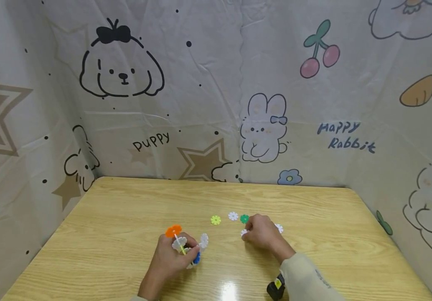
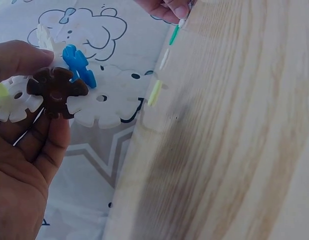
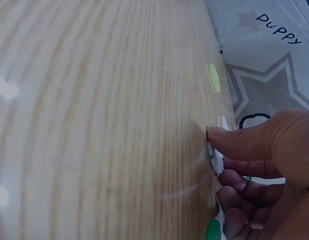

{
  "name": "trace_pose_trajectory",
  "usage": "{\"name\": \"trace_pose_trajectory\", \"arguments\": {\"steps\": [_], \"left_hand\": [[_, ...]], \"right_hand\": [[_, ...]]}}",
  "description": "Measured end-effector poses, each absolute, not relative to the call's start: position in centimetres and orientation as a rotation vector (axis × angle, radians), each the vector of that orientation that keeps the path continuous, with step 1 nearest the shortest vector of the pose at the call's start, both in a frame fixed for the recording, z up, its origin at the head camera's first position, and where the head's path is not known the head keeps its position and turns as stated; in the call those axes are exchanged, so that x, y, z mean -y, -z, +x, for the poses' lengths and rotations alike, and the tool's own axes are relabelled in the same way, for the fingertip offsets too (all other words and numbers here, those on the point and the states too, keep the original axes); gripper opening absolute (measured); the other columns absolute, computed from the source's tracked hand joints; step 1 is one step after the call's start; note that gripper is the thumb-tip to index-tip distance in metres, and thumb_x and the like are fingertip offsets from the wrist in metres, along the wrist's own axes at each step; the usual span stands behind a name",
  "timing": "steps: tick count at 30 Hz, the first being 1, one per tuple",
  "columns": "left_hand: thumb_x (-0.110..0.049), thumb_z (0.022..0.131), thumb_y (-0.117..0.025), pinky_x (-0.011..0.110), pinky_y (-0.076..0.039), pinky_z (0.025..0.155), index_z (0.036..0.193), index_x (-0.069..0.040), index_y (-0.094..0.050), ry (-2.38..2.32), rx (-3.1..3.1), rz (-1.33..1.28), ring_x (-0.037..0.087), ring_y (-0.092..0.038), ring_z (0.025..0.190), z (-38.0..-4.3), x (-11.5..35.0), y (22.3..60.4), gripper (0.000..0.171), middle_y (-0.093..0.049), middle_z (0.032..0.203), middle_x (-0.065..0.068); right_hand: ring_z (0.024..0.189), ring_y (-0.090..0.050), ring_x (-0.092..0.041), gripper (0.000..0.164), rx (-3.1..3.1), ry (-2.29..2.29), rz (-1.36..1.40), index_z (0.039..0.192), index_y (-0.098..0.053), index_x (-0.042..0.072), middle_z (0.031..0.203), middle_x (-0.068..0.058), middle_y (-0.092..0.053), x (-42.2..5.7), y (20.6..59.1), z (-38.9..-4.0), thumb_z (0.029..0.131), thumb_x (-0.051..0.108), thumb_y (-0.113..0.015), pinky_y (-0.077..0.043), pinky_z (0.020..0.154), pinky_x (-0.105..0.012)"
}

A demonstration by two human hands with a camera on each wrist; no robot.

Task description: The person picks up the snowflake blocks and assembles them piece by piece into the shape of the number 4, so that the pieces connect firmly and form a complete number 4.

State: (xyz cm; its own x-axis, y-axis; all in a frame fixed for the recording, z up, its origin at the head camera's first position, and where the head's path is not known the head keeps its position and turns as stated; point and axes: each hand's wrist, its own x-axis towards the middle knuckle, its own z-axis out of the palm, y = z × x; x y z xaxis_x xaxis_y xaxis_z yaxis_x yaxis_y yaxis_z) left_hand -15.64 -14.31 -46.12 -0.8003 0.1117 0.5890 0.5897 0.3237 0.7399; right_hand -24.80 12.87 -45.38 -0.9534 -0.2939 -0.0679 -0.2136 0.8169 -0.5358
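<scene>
My left hand (image 1: 168, 257) grips a joined cluster of notched plastic snowflake discs above the table. In it I see an orange disc (image 1: 173, 230), a brown disc (image 2: 57, 94), a blue disc (image 2: 78, 66) and several white ones, one of them (image 1: 204, 241) sticking out to the right. Over at the right, my right hand (image 1: 265, 232) is down at the tabletop, thumb and fingertips pinching a loose white disc (image 3: 216, 159). A green disc (image 1: 244, 218) lies just beyond those fingers, beside another white disc (image 1: 232, 216).
A yellow-green disc (image 1: 215, 220) lies left of the loose row. One more white disc (image 1: 279, 228) shows behind the right hand. A black object with a yellow label (image 1: 276, 287) is by the right sleeve. Printed cloth (image 1: 201, 104) hangs behind the wooden table (image 1: 125, 205).
</scene>
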Motion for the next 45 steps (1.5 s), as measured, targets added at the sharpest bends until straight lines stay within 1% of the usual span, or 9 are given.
{"name": "trace_pose_trajectory", "arguments": {"steps": [4,11,15,18,20,25,32,37,45], "left_hand": [[0.006,0.071,-0.082,0.031,-0.054,0.061,0.077,-0.014,-0.073,1.5,2.184,-0.602,0.007,-0.063,0.065,-15.5,14.2,46.0,0.023,-0.07,0.073,-0.007],[0.004,0.072,-0.083,0.029,-0.054,0.064,0.078,-0.015,-0.073,1.516,2.224,-0.573,0.007,-0.063,0.066,-15.3,14.2,45.9,0.022,-0.07,0.074,-0.009],[0.004,0.072,-0.083,0.029,-0.054,0.064,0.077,-0.015,-0.073,1.504,2.222,-0.581,0.007,-0.063,0.066,-15.3,14.1,45.9,0.022,-0.07,0.074,-0.009],[0.004,0.071,-0.083,0.029,-0.054,0.063,0.077,-0.016,-0.073,1.498,2.221,-0.582,0.007,-0.063,0.066,-15.4,14.0,45.8,0.022,-0.07,0.074,-0.01],[0.004,0.071,-0.083,0.029,-0.053,0.063,0.077,-0.016,-0.073,1.491,2.228,-0.578,0.006,-0.062,0.066,-15.3,14.0,45.8,0.022,-0.069,0.074,-0.01],[0.004,0.071,-0.082,0.028,-0.053,0.062,0.076,-0.015,-0.073,1.491,2.237,-0.589,0.006,-0.063,0.066,-15.4,13.9,45.8,0.022,-0.069,0.073,-0.01],[0.007,0.07,-0.081,0.027,-0.053,0.062,0.076,-0.012,-0.073,1.508,2.22,-0.639,0.006,-0.064,0.065,-15.5,13.6,46.0,0.022,-0.07,0.071,-0.008],[0.004,0.074,-0.081,0.028,-0.053,0.065,0.076,-0.013,-0.073,1.557,2.288,-0.596,0.007,-0.064,0.066,-15.3,13.5,45.8,0.019,-0.07,0.072,-0.01],[0.002,0.076,-0.079,0.028,-0.054,0.065,0.075,-0.013,-0.073,1.642,2.344,-0.559,0.008,-0.065,0.065,-15.3,13.4,45.6,0.017,-0.07,0.071,-0.011]], "right_hand": [[0.07,-0.054,-0.017,0.019,-2.85,0.81,-0.379,0.082,-0.067,0.008,0.078,0.0,-0.06,-12.9,45.2,-24.8,0.077,0.013,-0.085,-0.047,0.061,-0.033],[0.07,-0.053,-0.017,0.024,-2.863,0.82,-0.36,0.079,-0.064,0.009,0.075,0.0,-0.058,-13.1,44.8,-24.5,0.074,0.012,-0.087,-0.046,0.061,-0.033],[0.071,-0.053,-0.017,0.017,-2.837,0.823,-0.377,0.079,-0.068,0.008,0.076,0.0,-0.06,-13.1,44.5,-24.4,0.077,0.008,-0.085,-0.047,0.063,-0.033],[0.071,-0.053,-0.017,0.011,-2.821,0.807,-0.401,0.078,-0.07,0.007,0.076,0.0,-0.06,-13.1,44.1,-24.2,0.081,0.005,-0.081,-0.047,0.062,-0.032],[0.068,-0.052,-0.017,0.012,-2.82,0.791,-0.436,0.075,-0.07,0.008,0.073,0.0,-0.059,-13.1,43.9,-24.0,0.082,0.004,-0.08,-0.045,0.06,-0.031],[0.062,-0.047,-0.013,0.021,-2.796,0.802,-0.583,0.069,-0.064,0.01,0.065,0.003,-0.054,-13.1,43.4,-23.6,0.085,0.004,-0.077,-0.04,0.056,-0.028],[0.056,-0.04,-0.008,0.023,-2.691,0.903,-0.846,0.072,-0.063,0.011,0.061,0.008,-0.048,-12.7,42.1,-23.1,0.095,0.008,-0.068,-0.034,0.052,-0.024],[0.056,-0.041,-0.006,0.022,-2.667,0.954,-0.932,0.075,-0.062,0.012,0.063,0.008,-0.048,-11.9,40.9,-22.5,0.097,0.011,-0.065,-0.036,0.052,-0.025],[0.059,-0.043,-0.005,0.018,-2.649,1.057,-1.005,0.08,-0.062,0.014,0.066,0.01,-0.051,-10.5,39.2,-21.6,0.096,0.009,-0.066,-0.038,0.053,-0.024]]}}
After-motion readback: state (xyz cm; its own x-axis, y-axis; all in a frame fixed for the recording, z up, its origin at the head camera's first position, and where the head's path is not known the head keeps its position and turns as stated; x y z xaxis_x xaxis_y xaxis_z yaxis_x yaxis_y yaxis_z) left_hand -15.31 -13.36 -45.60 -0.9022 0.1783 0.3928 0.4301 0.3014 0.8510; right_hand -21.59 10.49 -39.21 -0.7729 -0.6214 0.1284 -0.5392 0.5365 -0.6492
